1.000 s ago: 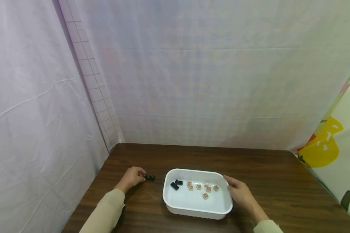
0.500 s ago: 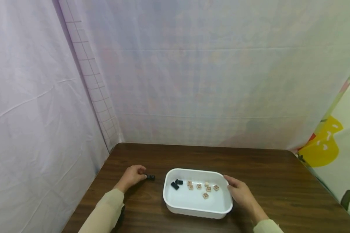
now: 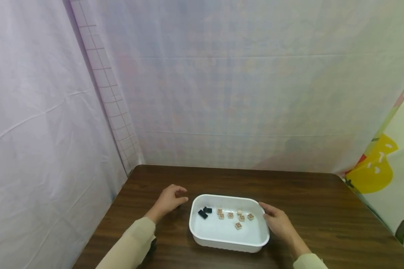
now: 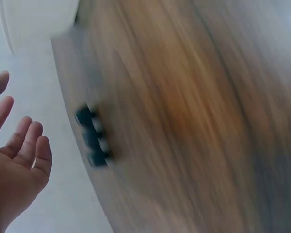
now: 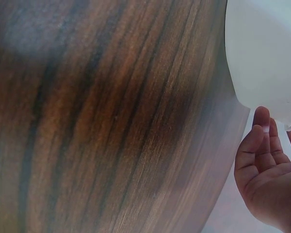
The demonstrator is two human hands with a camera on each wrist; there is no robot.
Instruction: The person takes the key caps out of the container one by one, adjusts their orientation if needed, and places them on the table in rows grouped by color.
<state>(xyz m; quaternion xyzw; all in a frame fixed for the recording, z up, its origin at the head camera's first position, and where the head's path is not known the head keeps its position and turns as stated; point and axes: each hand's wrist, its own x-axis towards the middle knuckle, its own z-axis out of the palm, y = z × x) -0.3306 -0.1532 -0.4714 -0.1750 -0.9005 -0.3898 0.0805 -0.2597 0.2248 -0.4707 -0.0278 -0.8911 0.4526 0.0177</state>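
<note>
White plastic tray (image 3: 229, 244) on dark wooden table (image 3: 323, 209), near-centre, slightly right of middle between both hands. Inside tray, far half: two black bricks (image 3: 204, 212) at left end, a scatter of tan square tiles (image 3: 235, 217) toward middle and right (print on them too small to read).

Left hand (image 3: 170, 200) just left of tray's far-left corner, over the table, fingers loosely curled, thumb toward the tray rim; nothing seen gripped in head view. Left wrist view: fingers (image 4: 26, 145) relaxed and spread, palm bare, small black toy brick piece (image 4: 92, 136) lying on the table just beyond fingertips, apart from them (blurred, shape hard to tell). Same piece hidden behind the hand in head view.

Right hand (image 3: 278, 223) at tray's right end, fingers fairly straight, thumb at the rim's far-right corner. Right wrist view: fingertips (image 5: 261, 121) right at the tray's white outer wall (image 5: 262, 53), seemingly touching, not wrapped round it.

Beige sleeves (image 3: 134, 246) on both forearms. Pale lilac sheet (image 3: 222, 93) hung behind and left of table, gridded strip (image 3: 107, 97) at the corner, yellow-patterned cloth (image 3: 377, 168) far right.
</note>
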